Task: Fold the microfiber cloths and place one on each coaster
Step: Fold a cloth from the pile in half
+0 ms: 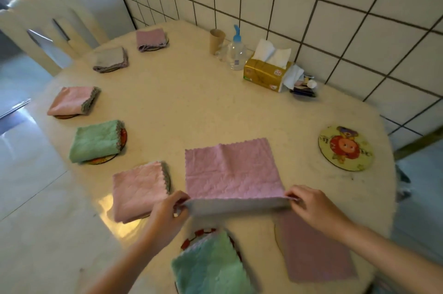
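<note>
A pink cloth (230, 169) lies spread on the table in front of me. My left hand (171, 210) pinches its near left corner and my right hand (311, 205) pinches its near right corner, lifting the near edge so the grey underside shows. Folded cloths sit on coasters along the left: pink (139, 190), green (96, 141), pink (72, 100), grey (110, 59), mauve (150, 39). Another folded green cloth (211, 267) lies on a coaster close to me. A mauve cloth (314, 250) lies flat at the near right. One bare round coaster (345, 148) sits at the right.
By the tiled wall stand a paper cup (217, 41), a clear bottle (236, 54), a yellow tissue pack (266, 74) and small clutter (304, 87). A cream chair (45, 27) stands at the far left. The table (191, 102) edge curves round on the left and right.
</note>
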Demonstrator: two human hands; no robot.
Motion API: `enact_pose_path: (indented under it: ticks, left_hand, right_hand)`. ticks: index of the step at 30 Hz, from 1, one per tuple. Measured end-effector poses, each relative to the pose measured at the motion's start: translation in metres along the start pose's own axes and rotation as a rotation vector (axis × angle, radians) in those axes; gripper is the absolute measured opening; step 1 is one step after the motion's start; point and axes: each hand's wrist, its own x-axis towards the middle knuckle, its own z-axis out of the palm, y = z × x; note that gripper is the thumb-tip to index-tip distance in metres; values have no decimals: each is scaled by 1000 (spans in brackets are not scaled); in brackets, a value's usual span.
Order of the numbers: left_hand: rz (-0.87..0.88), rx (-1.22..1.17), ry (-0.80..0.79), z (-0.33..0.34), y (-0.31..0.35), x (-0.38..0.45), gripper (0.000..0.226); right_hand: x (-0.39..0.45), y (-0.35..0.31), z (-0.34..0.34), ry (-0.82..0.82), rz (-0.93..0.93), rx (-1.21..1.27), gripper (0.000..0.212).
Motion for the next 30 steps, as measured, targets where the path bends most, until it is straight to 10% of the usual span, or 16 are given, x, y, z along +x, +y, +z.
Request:
enact_pose_path:
  ticks: [30]
  left_hand:
    - [-367, -140, 108, -4, -24, 152, 6]
  right_hand:
    - [182, 24, 5, 2, 334, 22, 7]
